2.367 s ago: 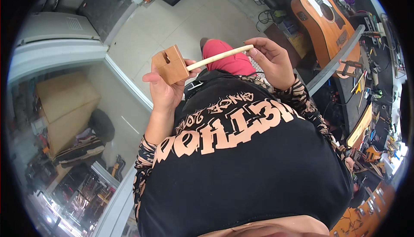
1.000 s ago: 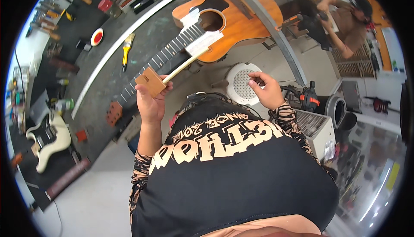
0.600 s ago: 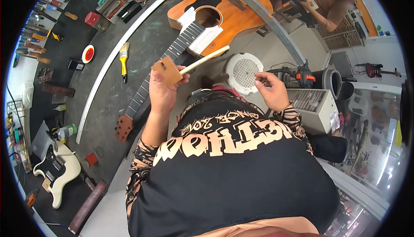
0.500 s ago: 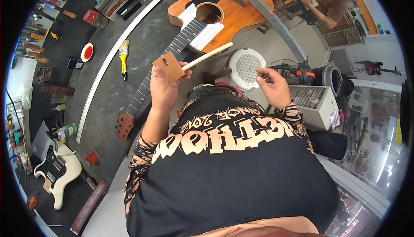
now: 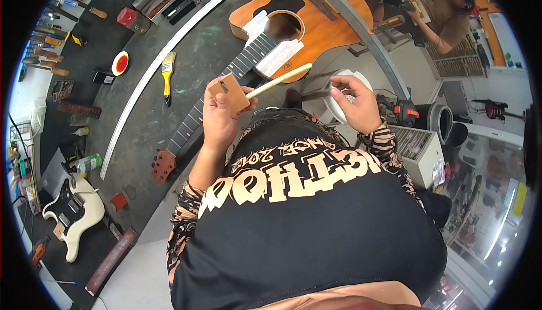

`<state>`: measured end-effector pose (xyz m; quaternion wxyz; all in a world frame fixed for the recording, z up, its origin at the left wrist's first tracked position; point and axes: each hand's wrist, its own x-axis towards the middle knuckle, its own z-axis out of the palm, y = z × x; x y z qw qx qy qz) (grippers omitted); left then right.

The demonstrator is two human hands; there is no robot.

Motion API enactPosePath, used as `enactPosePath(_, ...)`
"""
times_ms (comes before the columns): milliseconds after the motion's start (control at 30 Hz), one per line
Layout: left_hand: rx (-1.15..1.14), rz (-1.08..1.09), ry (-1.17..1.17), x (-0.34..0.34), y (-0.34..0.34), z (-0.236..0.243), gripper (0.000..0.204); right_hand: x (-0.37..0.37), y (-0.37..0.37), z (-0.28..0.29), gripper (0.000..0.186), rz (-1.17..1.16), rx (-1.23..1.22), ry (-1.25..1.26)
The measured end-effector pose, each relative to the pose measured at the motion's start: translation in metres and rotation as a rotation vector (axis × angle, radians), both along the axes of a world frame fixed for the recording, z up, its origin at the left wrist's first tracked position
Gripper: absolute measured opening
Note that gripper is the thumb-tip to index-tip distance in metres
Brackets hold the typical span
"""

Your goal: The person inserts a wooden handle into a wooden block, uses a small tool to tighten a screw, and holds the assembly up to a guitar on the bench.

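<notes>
My left hand [image 5: 217, 119] is closed around a flat tan wooden block [image 5: 228, 92] with a small dark slot in its face. A cream-coloured rod [image 5: 282, 78] sticks out to the right from the same grip; whether it is joined to the block I cannot tell. My right hand [image 5: 358, 102] hovers to the right of the rod's tip, thumb and fingers curled toward each other in a pinch. Anything between those fingertips is too small or blurred to name. Just beyond my left hand, an acoustic guitar [image 5: 330, 31] lies with its fretted neck [image 5: 223, 78] running beside the hand.
On the dark bench at left lie a long white straightedge [image 5: 148, 75], a yellow-handled brush [image 5: 167, 78] and a cream electric guitar body [image 5: 84, 225]. A white round stool [image 5: 333, 110] stands behind my right hand. A co-worker [image 5: 443, 16] handles something at the upper right.
My left hand has moved slightly right and down with the block and rod. My right hand has shifted slightly up and left. The surroundings have shifted a little in the view.
</notes>
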<state>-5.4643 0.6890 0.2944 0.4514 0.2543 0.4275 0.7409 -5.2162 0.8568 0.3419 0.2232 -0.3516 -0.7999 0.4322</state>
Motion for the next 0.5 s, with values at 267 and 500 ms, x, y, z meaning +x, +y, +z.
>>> enactPosePath(267, -0.017, 0.1, 0.09, 0.019, 0.052, -0.009, 0.055, -0.008, 0.081, -0.034, 0.035, 0.143, -0.375, 0.116)
enactPosePath(500, -0.066, 0.076, 0.138, 0.053, 0.113, -0.004, 0.064, -0.027, 0.131, -0.043, 0.036, 0.216, -0.772, 0.32)
